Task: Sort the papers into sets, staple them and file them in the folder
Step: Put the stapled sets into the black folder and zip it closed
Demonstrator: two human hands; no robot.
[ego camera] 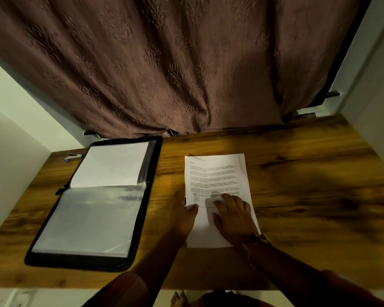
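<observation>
Papers (215, 173) lie in one loose stack on the middle of the wooden desk (297, 173), printed side up, with the edges of the lower sheets fanned out a little at the far right corner. Both hands are on the near half of the stack. The right hand (233, 218) lies flat on the top sheet, fingers spread and fairly straight, pressing and gripping nothing. The left hand (184, 213) sits at the stack's left edge with its thumb over the top sheet and its fingers along the edge on the desk. I cannot tell whether it pinches the sheets or only steadies them.

By my reading the sorting is under way: nothing here looks stapled, and the stack has not been split into sets. The next move probably calls for peeling off the top sheet or sheets cleanly while the rest stay held down.

The folder (156, 160) lies open to the left of the stack, apart from it, a black zip case with clear sleeves. Its far half holds a white sheet (111, 165). The near sleeve (87, 218) looks pale and glossy, and I cannot make out any printed page in it. Just beyond the folder's far left corner lies a small white thing with a blue tip (72, 156), possibly the stapler, though it is too small to be sure.
</observation>
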